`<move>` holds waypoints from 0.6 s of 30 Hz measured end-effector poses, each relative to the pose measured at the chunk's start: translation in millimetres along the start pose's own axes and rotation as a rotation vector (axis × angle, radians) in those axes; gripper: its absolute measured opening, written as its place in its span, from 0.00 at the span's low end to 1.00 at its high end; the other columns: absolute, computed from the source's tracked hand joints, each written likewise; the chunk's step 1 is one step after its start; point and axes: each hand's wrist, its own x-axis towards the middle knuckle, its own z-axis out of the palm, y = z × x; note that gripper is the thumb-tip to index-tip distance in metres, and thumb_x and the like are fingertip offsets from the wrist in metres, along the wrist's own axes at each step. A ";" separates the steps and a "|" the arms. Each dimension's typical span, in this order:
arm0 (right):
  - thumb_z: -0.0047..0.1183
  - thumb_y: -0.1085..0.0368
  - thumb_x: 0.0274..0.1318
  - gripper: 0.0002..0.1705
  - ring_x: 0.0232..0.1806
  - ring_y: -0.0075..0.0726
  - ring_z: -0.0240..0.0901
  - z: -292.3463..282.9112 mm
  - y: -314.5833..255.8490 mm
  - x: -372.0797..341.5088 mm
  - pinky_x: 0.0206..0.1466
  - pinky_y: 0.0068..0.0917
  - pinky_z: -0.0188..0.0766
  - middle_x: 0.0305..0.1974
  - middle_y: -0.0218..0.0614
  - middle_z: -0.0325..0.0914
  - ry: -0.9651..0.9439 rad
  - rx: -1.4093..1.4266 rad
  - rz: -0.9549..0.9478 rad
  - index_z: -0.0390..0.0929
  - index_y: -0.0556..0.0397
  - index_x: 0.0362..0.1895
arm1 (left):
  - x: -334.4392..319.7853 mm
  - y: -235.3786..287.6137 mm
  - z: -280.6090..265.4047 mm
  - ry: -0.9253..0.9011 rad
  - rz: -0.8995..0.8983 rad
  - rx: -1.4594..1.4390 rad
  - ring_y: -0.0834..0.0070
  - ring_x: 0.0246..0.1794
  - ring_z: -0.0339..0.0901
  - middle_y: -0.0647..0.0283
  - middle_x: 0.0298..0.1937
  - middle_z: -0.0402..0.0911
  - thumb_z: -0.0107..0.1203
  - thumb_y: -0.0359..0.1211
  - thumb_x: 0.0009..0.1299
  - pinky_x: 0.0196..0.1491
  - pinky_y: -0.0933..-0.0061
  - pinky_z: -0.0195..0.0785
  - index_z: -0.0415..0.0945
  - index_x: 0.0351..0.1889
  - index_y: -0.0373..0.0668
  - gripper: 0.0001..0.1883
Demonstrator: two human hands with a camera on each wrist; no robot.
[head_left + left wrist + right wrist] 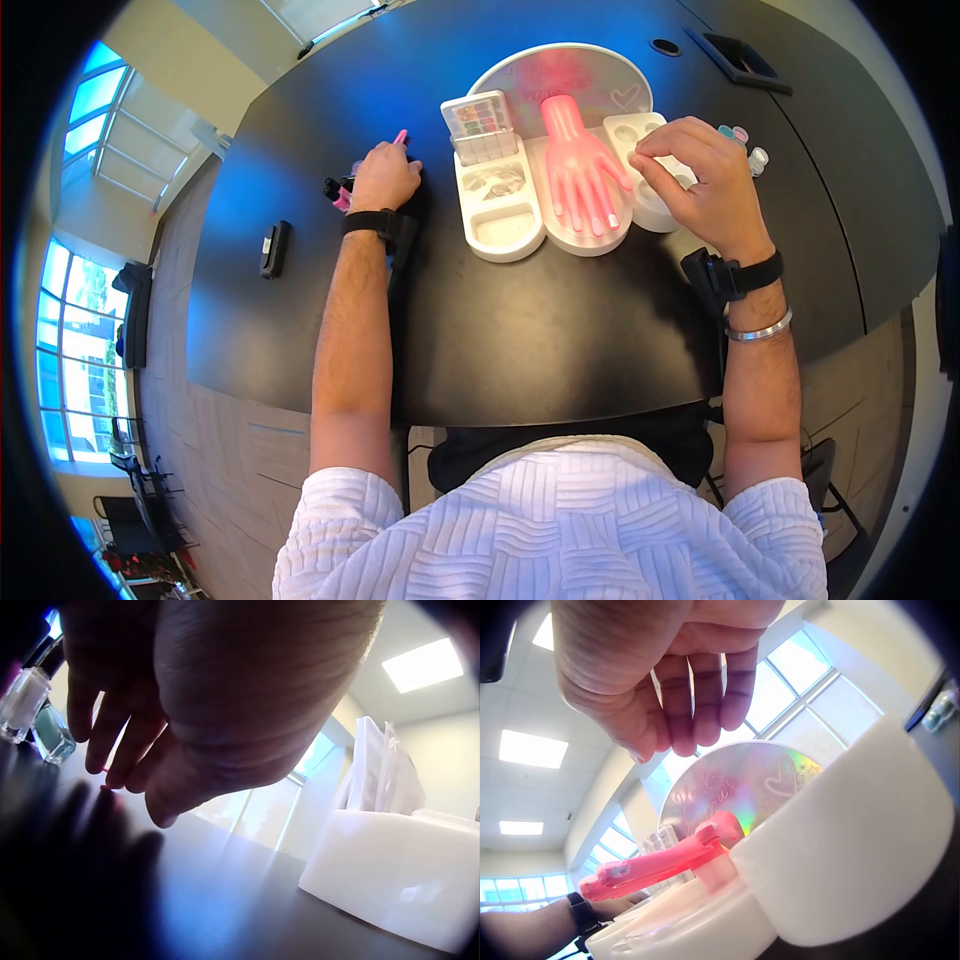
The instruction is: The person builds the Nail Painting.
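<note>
Fingers (139, 742) of the left hand (387, 178), the nearer one, bend by a pink stick (402, 137) slanting out far and slightly right, their grip on it impossible to tell.

Left hand (217, 697) near glass bottles (52, 736)

The left hand (388, 178) partly hides the bottles (343, 200), lettering (540, 76) on the backboard (630, 76) blurs in the head view, and the left wrist view crops the white stand (390, 874).
</note>
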 end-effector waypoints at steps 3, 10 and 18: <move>0.72 0.68 0.61 0.06 0.38 0.45 0.84 -0.1 1.1 -0.4 0.44 0.37 0.80 0.34 0.38 0.88 -0.006 -0.008 -0.007 0.88 0.57 0.36 | 0.1 3.0 -7.0 0.024 -0.021 -0.039 0.48 0.52 0.89 0.47 0.48 0.91 0.69 0.41 0.73 0.59 0.47 0.81 0.88 0.47 0.39 0.15; 0.72 0.68 0.61 0.07 0.39 0.46 0.84 0.6 1.6 -0.6 0.44 0.38 0.81 0.36 0.39 0.88 -0.005 -0.010 0.000 0.87 0.57 0.36 | 1.0 5.9 -6.4 -0.030 -0.017 -0.049 0.52 0.50 0.90 0.54 0.43 0.93 0.72 0.41 0.70 0.56 0.52 0.83 0.93 0.45 0.46 0.12; 0.72 0.68 0.61 0.07 0.40 0.46 0.85 -1.5 -0.4 0.5 0.45 0.38 0.80 0.36 0.39 0.88 -0.014 -0.014 0.018 0.87 0.58 0.36 | -5.6 5.6 -42.5 -0.078 0.068 -0.312 0.58 0.42 0.90 0.54 0.39 0.92 0.70 0.36 0.72 0.51 0.58 0.83 0.92 0.42 0.41 0.09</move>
